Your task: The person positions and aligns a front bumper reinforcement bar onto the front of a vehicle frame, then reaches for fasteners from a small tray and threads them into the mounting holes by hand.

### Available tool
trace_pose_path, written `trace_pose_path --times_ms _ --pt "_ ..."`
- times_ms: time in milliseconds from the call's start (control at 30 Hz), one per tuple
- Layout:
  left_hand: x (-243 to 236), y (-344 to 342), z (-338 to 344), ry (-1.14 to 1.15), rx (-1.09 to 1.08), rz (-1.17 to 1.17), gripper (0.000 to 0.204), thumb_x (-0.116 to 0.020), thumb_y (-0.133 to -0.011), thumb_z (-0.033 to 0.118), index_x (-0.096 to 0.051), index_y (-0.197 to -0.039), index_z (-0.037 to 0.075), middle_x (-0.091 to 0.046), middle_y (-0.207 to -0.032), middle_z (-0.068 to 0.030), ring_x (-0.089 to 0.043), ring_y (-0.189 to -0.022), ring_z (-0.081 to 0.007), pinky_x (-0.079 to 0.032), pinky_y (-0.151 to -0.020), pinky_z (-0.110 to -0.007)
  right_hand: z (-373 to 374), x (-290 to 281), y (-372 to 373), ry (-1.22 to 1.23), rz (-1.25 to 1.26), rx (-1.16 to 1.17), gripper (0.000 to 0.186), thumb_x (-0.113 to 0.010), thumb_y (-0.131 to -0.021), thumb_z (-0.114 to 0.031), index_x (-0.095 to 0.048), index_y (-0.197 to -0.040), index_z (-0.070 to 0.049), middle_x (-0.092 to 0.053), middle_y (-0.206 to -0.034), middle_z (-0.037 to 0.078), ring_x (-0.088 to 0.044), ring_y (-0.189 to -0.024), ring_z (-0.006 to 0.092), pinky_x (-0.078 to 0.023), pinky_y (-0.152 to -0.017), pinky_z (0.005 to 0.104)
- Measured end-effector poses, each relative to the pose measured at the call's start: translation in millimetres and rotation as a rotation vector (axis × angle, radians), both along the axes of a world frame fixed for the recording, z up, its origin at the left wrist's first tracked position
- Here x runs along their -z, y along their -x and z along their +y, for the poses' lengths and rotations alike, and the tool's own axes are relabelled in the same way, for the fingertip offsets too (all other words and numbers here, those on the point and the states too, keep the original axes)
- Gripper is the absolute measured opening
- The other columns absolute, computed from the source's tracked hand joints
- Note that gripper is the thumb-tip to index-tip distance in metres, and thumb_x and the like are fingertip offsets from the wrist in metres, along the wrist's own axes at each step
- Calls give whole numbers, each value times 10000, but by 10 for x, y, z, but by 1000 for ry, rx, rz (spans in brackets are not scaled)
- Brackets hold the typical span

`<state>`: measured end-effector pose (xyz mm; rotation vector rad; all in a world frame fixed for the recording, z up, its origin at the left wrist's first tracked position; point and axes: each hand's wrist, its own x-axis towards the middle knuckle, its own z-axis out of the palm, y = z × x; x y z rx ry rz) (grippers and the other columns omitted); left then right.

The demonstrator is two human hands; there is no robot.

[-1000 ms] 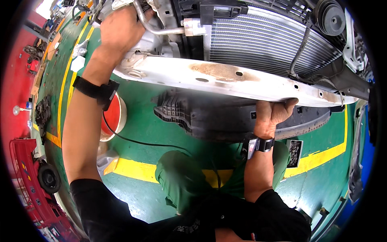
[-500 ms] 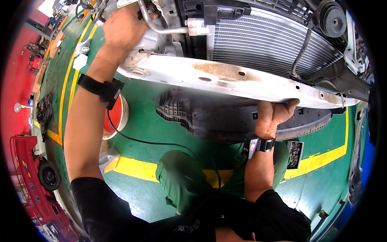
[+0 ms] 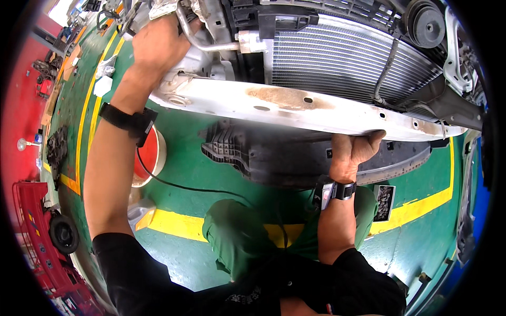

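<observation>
A long white metal beam (image 3: 279, 105) with rusty patches and holes runs across the front of a finned radiator (image 3: 342, 52). My right hand (image 3: 353, 150) grips the beam from underneath, toward its right part. My left hand (image 3: 158, 45) reaches up above the beam's left end, beside a bent metal pipe (image 3: 213, 46); its fingers curl out of sight among the metal parts, so what they hold is hidden. A black plastic tray-like panel (image 3: 295, 160) lies on the floor below the beam.
An orange-lined bucket (image 3: 148, 158) and a jug (image 3: 139, 213) stand left on the green floor. A small tray of parts (image 3: 383, 203) lies right of my green-trousered knees. A red vehicle part with a tyre (image 3: 63, 234) sits far left. A black cable crosses the floor.
Both hands stay in nearly the same places. The beam and engine parts shift a few pixels in the view, slightly downward and left since half a second ago.
</observation>
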<state>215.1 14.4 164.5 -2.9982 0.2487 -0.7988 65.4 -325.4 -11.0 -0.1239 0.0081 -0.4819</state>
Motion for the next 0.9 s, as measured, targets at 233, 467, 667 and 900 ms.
trace_pose_path --times_ms 233,467,667,900 --pt "30 2 12 103 67 -57 424 -702 -811 465 -700 -981 76 -705 -904 -164 -664 -895 -372 -510 -774 -452 25 -52 11 27 -20 -20 637 -825 -695 -350 -613 -1250 -119 -572 -1324 80 -425 -1303 333 -191 -1152 616" --pt "19 -38 86 34 89 -43 409 -720 -798 463 -706 -981 98 -706 -884 -163 -664 -885 -369 -513 -762 -460 52 -33 13 -18 0 -10 645 -829 -690 -351 -614 -1252 -120 -564 -1341 77 -422 -1311 331 -187 -1154 613" --pt "8 48 -57 153 35 -8 385 -712 -809 438 -704 -1002 105 -706 -894 -165 -663 -898 -377 -510 -778 -457 40 -82 13 3 32 5 659 -825 -691 -367 -607 -1263 -123 -558 -1348 77 -420 -1310 338 -183 -1154 613" --pt "24 -27 110 65 92 -21 459 -704 -796 504 -700 -1028 107 -706 -908 -176 -664 -908 -384 -510 -790 -460 44 -38 16 -24 5 -15 648 -818 -701 -368 -609 -1260 -118 -555 -1350 81 -421 -1308 339 -187 -1152 612"
